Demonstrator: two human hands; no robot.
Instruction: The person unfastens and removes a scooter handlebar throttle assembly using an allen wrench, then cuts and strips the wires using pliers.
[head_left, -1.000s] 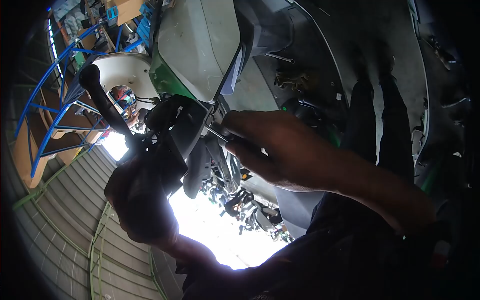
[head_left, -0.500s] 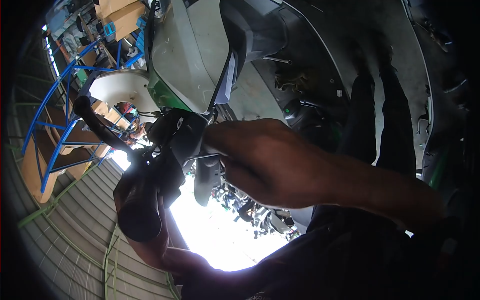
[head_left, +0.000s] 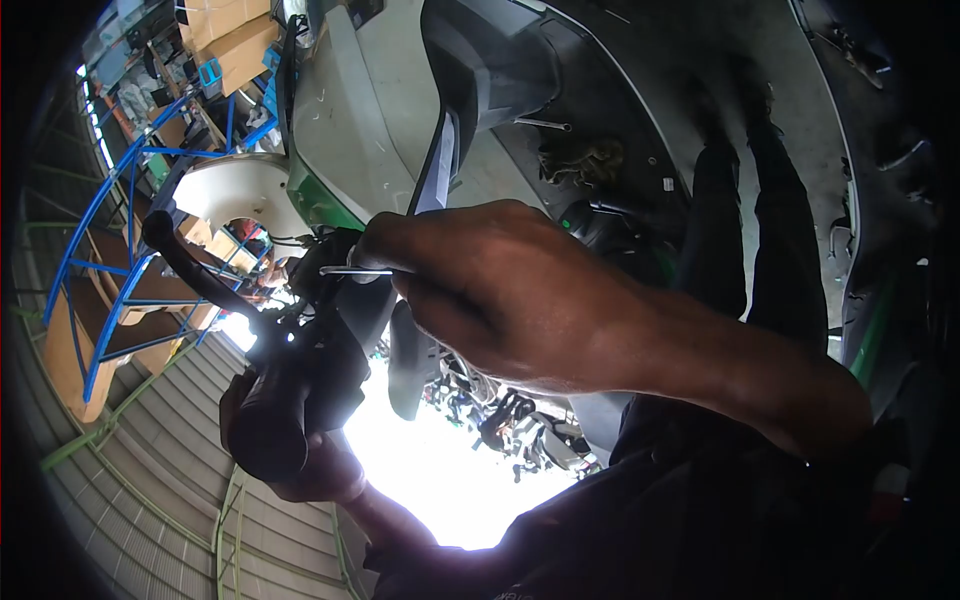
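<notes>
My left hand [head_left: 328, 474] is closed around a black handlebar grip [head_left: 272, 432] at lower left; the grip hides part of its fingers. A dark brake lever [head_left: 198, 262] with a rounded end reaches out beyond it. My right hand [head_left: 520, 295] comes in from the right, back of the hand towards me. Its fingers pinch a thin, shiny metal tool [head_left: 356, 271] beside the dark handlebar mount; most of the tool is hidden, so its kind does not show. Past my fingers stands the scooter's grey-and-green body panel [head_left: 370, 120].
A pale, bowl-shaped part [head_left: 235, 185] sits behind the lever. Blue shelving [head_left: 120, 310] with cardboard boxes [head_left: 235, 45] stands at left. A wrench [head_left: 543, 124] and a crumpled glove-like cloth [head_left: 582, 160] lie on a dark surface. My legs [head_left: 778, 230] are at right.
My right hand has shifted left and slightly up, uncovering more of the thin metal tool. My left hand stays around the grip, its wrist turned somewhat.
</notes>
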